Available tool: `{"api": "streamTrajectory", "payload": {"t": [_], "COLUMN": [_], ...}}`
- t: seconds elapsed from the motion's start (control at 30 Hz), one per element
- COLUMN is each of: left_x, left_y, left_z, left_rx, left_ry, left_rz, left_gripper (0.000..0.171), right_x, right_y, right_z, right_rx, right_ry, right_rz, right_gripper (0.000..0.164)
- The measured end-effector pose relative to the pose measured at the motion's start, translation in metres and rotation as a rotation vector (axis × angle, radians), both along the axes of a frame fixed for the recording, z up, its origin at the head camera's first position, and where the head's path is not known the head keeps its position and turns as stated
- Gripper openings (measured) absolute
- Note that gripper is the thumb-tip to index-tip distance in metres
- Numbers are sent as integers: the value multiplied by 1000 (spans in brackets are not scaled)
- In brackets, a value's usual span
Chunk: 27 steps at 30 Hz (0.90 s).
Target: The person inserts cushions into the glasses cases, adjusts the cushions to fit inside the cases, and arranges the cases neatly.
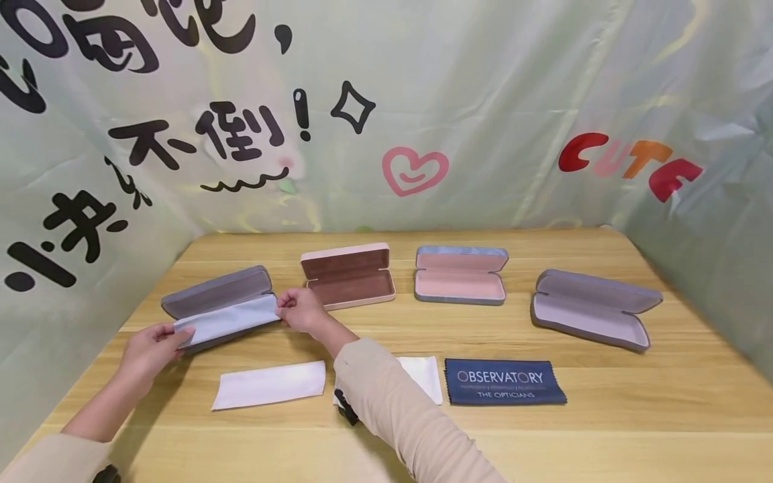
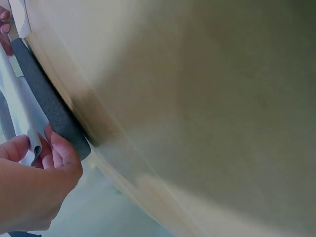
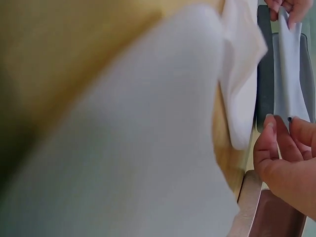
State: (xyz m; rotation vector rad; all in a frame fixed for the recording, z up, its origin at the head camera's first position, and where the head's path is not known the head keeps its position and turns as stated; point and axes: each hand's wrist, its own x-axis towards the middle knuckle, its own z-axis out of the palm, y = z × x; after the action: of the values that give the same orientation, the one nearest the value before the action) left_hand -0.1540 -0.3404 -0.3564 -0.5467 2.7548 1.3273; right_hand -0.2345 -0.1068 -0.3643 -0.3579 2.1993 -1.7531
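Note:
A folded pale blue cleaning cloth (image 1: 229, 319) stretches between both hands over the open grey glasses case (image 1: 214, 290) at the left. Thumb and fingers of my left hand (image 1: 151, 349) pinch its left end; in the left wrist view the cloth's rolled end shows between thumb and fingers, right at the case's dark rim (image 2: 52, 101). At the other end my right hand (image 1: 302, 310) pinches the cloth's right corner, as the right wrist view also shows. The cloth hides most of the case's lower half.
Three more open glasses cases stand on the wooden table: a pink one with brown lining (image 1: 350, 285), a blue one with pink lining (image 1: 461, 285) and a grey-purple one (image 1: 592, 318). In front lie a white cloth (image 1: 268, 385), another white cloth (image 1: 425, 377) partly behind my right sleeve, and a navy printed cloth (image 1: 504, 382).

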Motion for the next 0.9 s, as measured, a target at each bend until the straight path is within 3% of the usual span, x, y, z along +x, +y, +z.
{"api": "streamTrajectory", "payload": {"t": [0.13,0.37,0.6,0.9], "left_x": [-1,-2,-2,-3], "left_y": [1,2,6,12], "left_z": [1,0,-3,-2], "left_rx": [-35,-57,-56,-44], "left_ry": [10,4,14,12], "left_rz": [-9,9,14,9], "left_gripper": [57,47,44,45], "right_x": [0,1,1,1], "right_y": [2,2,4,9], "right_z": [1,4,5,5], "right_rx": [67,329,348,344], "right_ry": [67,294,323,294], "right_rz": [44,61,34,-4], "right_gripper": [7,15,14,8]}}
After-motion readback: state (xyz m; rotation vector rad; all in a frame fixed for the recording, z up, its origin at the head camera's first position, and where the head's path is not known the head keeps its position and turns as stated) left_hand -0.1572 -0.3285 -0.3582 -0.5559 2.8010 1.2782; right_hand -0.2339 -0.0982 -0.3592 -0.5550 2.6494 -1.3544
